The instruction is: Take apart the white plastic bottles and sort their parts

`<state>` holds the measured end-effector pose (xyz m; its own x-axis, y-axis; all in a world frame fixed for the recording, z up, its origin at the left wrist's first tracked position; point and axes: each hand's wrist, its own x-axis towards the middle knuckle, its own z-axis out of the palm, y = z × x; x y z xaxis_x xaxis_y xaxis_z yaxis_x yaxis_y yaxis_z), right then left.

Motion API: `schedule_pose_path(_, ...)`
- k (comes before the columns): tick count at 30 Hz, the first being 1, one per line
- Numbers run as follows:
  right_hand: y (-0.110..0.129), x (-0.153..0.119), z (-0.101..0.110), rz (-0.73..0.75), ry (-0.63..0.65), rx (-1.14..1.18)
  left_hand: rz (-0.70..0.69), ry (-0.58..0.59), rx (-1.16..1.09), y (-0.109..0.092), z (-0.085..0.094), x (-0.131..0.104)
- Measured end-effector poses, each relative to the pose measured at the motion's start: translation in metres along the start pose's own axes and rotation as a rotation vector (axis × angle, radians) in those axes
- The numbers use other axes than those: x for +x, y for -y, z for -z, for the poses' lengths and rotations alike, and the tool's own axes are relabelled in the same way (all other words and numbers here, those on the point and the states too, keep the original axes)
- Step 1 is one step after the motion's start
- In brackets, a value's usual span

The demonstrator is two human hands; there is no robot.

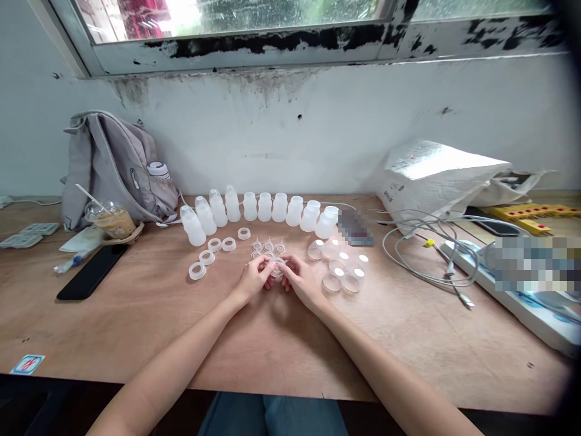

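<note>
My left hand (pixel 255 277) and my right hand (pixel 298 277) meet at the middle of the table, thumbs and fingers closed around a translucent bottle collar ring (pixel 277 264). Whether a teat sits inside it, I cannot tell. Just beyond my fingers stand several clear bottle teats (pixel 269 246), partly hidden by my hands. Loose white collar rings (pixel 229 244) lie to the left. Clear dome caps (pixel 332 281) are grouped beside my right hand. Behind everything, frosted baby bottles (pixel 264 207) form an arc; those at the left have clear caps on, the others have open tops.
On the left are a black phone (pixel 93 272), an iced drink cup (pixel 113 219) and a grey backpack (pixel 109 163). Coiled cables (pixel 408 257), a white power strip (pixel 512 303) and a white packaging bag (pixel 436 175) occupy the right. A wall closes off the back.
</note>
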<state>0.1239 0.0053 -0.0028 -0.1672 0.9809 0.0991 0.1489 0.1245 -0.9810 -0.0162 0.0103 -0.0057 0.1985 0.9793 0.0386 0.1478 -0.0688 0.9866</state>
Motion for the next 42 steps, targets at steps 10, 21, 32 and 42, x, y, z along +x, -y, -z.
schedule_pose_path(10, -0.008, 0.005, 0.001, -0.097, -0.018, 0.066, -0.009, 0.005, 0.002, 0.003, -0.002, 0.000)
schedule_pose_path(21, -0.017, 0.006, 0.000, -0.085, 0.059, 0.104, -0.048, 0.006, 0.051, -0.001, -0.002, -0.003)
schedule_pose_path(32, -0.009, 0.003, -0.002, -0.025, 0.007, 0.055, -0.055, -0.078, 0.157, -0.002, -0.004, -0.005)
schedule_pose_path(42, -0.014, 0.007, 0.003, -0.030, -0.060, -0.046, -0.231, -0.020, 0.340, -0.005, -0.007, -0.011)
